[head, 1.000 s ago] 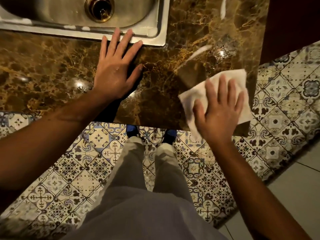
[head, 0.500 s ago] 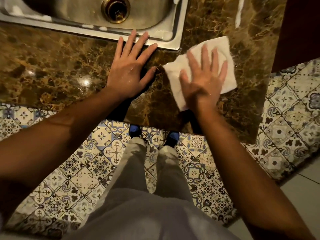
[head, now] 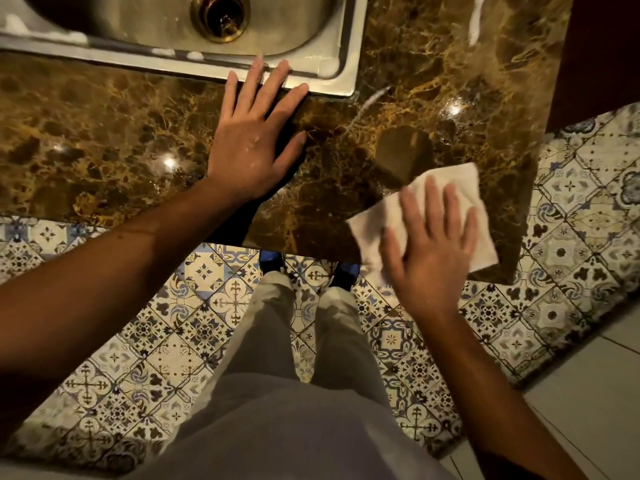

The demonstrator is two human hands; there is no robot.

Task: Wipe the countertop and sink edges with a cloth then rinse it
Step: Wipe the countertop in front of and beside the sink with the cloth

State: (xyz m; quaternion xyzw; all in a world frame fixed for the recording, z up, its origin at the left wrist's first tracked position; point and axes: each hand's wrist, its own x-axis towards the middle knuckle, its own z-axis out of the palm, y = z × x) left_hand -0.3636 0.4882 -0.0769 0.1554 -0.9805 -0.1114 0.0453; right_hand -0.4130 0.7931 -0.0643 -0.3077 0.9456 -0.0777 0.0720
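Flat, straight fingers of the right hand [head: 431, 244] were pressed on the cloth [head: 446, 188], nothing being pinched or curled round it, and the cloth was held spread against the countertop [head: 104, 133] at its near right corner, one end hanging a little past the front edge. Likewise open, the left hand [head: 252, 143] was laid palm down on the stone as a brace, its fingertips reaching the rim of the sink [head: 349, 57]. For the wipe to be done well, even pressure would best be kept through the whole palm so that the cloth was not bunched or dragged off the edge. Overlapping strokes seemed called for, carried toward the pale streak [head: 370, 102] just off the sink corner and the white smear [head: 476, 19] far back on the right. White residue [head: 194, 56] was also seen along the front rim, so the sink edges were judged not yet finished, and rinsing was judged to lie well ahead
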